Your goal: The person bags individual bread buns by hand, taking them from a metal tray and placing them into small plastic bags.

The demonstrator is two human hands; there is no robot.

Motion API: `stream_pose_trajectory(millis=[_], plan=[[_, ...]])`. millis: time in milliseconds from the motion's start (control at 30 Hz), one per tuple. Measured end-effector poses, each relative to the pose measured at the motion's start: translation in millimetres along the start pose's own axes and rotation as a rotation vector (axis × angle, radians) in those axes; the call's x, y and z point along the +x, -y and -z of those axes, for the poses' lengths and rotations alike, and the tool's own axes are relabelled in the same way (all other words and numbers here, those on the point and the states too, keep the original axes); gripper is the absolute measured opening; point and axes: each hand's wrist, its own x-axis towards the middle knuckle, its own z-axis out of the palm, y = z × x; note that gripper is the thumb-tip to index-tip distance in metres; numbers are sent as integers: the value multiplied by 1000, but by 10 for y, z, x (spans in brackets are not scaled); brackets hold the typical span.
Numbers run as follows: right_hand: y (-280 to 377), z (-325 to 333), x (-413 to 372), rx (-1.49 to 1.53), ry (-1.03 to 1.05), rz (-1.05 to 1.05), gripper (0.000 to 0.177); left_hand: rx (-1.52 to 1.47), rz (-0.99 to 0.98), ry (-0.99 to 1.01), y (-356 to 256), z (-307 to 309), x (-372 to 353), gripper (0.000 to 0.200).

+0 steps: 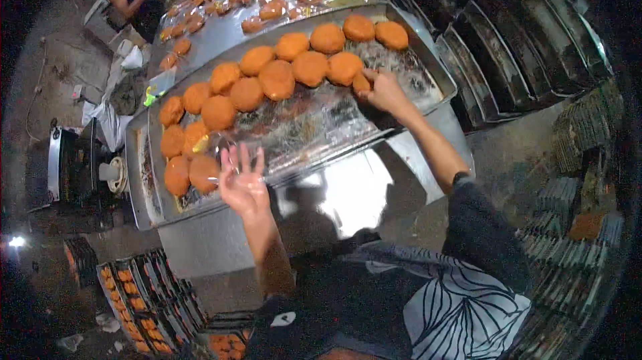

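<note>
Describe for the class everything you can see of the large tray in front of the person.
The large tray is long, shallow and rectangular, with low walls; it looks like worn, stained metal. It lies flat, slanting across the view. Orange-brown buns rest along its far and left sides; much of the rest holds none. The right hand seems to grip a bun inside it; the open left hand is over its near edge.

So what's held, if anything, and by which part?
The right hand seems to pinch a bun by its edge; the left hand is open, palm up; whether it holds clear plastic can't be told.
</note>
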Motion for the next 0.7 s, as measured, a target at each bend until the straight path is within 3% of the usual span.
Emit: stream_pose_trajectory(millis=[67, 133, 167, 200, 333, 367, 400, 467, 600, 667, 700], plan=[[453, 42, -536, 161, -223, 42, 62, -79, -43, -16, -1, -30, 72, 48], [1100, 100, -926, 307, -419, 265, 71, -44, -99, 9, 170, -96, 57, 49], [1349, 135, -997, 362, -473, 472, 73, -9, -70, 179, 320, -80, -5, 50], [1432, 43, -1034, 309, -397, 491, 78, 19, -34, 353, 454, -50, -70, 52], [1579, 78, -1144, 445, -481, 476, 84, 93, 146, 347, 456, -267, -410, 47], [1563, 32, -1264, 293, -509, 544, 85, 114, 311, 415, 477, -133, -392, 49], [1585, -4, -1360, 287, -498, 505, 96, 132, 467, 486, 485, -24, -360, 52], [1706, -61, -1305, 423, -556, 311, 92, 113, 416, 466, 518, -105, -577, 53], [1871, -156, -1321, 501, -476, 231, 90, -74, 498, 312, 426, -172, -628, 53], [1720, -144, -1493, 479, -588, 18, 88, 225, 490, 340, 425, -20, -680, 44], [1624, -72, -1434, 545, -416, -40, 66, 392, 473, 362, 459, 61, -733, 38]])
